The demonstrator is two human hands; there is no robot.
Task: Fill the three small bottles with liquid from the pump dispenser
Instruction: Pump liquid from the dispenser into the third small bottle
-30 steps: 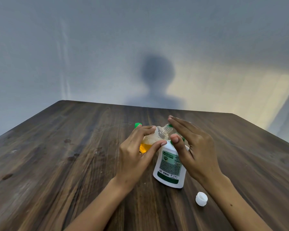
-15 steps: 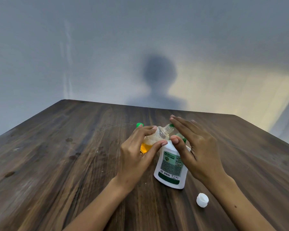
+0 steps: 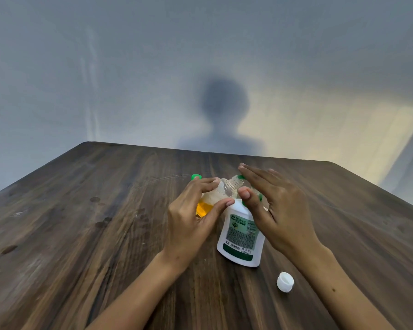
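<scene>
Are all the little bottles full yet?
Not yet. The left hand holds one small bottle tilted at the white pump dispenser, with only some orange liquid inside. The right hand lies flat over the pump. Its white cap is off, lying on the table. Other bottles are mostly hidden.

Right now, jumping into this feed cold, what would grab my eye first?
Mid-table, the left hand grips a tilted clear small bottle with orange liquid pooled in its lower end, mouth uncapped and aimed at the white pump dispenser. The right hand lies flat-fingered over the dispenser's green pump top. A loose white cap sits on the wooden table nearer the camera, to the right, and the person's shadow falls on the wall behind.
</scene>
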